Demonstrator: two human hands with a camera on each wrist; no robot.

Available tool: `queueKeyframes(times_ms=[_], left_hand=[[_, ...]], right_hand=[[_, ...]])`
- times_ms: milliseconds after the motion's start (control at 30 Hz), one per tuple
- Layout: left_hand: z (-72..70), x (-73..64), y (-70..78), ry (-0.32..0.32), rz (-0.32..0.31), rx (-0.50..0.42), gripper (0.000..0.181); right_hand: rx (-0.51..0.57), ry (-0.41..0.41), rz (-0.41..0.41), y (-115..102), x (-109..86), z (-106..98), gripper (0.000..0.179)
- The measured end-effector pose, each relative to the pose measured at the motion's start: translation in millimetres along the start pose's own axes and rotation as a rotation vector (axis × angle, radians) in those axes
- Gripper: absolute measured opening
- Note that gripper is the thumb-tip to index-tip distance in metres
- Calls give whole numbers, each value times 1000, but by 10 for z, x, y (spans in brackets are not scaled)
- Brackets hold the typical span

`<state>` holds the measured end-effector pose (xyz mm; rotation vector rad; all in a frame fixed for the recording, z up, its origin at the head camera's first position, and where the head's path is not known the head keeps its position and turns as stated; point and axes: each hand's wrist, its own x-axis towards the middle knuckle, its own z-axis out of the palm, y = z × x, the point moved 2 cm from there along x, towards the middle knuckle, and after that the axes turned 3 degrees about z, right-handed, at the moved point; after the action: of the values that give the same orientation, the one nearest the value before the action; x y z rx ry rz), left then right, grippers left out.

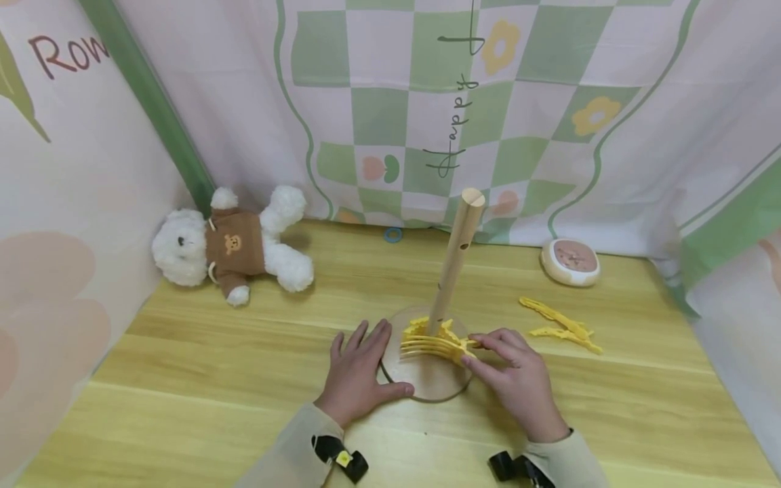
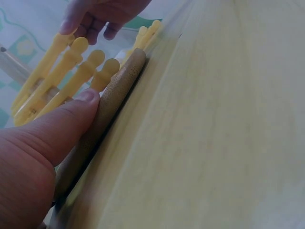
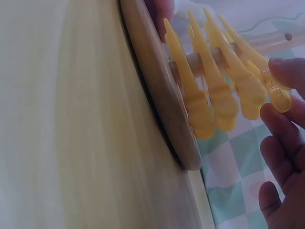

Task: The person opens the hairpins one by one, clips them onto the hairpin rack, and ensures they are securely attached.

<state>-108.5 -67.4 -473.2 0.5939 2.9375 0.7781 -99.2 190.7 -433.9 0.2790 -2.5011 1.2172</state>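
A wooden post (image 1: pixel 453 261) with holes stands upright on a round wooden base (image 1: pixel 430 386). Several yellow plastic hair clips (image 1: pixel 424 347) sit round the post low down, stacked one above another. Between thumb and index finger, my right hand (image 1: pixel 521 383) pinches the handle end of the topmost yellow hair clip (image 3: pixel 272 88); its other fingers are loosely bent. My left hand (image 1: pixel 356 376) rests at the base's left edge, fingers spread and fairly straight, with the thumb (image 2: pixel 71 121) along the near rim. Whether the pinched clip bites on the post cannot be told.
More yellow hair clips (image 1: pixel 564 325) lie on the table to the right. A white plush toy in a brown shirt (image 1: pixel 234 244) lies at the back left. A small blue ring (image 1: pixel 393 234) and a rounded white-and-pink device (image 1: pixel 571 261) lie near the back curtain.
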Motion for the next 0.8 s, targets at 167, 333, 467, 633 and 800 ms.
queueKeyframes(times_ms=[167, 333, 467, 633, 800], left_hand=[[4, 6, 6, -6, 1, 1, 111], [18, 13, -1, -5, 9, 14, 112], [34, 16, -19, -2, 10, 16, 112], [37, 15, -28, -2, 7, 12, 113], [31, 15, -25, -1, 4, 16, 113]], right_hand=[[-5, 7, -40, -27, 6, 1, 31], [2, 9, -21, -24, 1, -8, 31], [4, 3, -9, -10, 1, -4, 31], [5, 2, -3, -3, 6, 7, 30], [4, 9, -38, -13, 25, 25, 32]])
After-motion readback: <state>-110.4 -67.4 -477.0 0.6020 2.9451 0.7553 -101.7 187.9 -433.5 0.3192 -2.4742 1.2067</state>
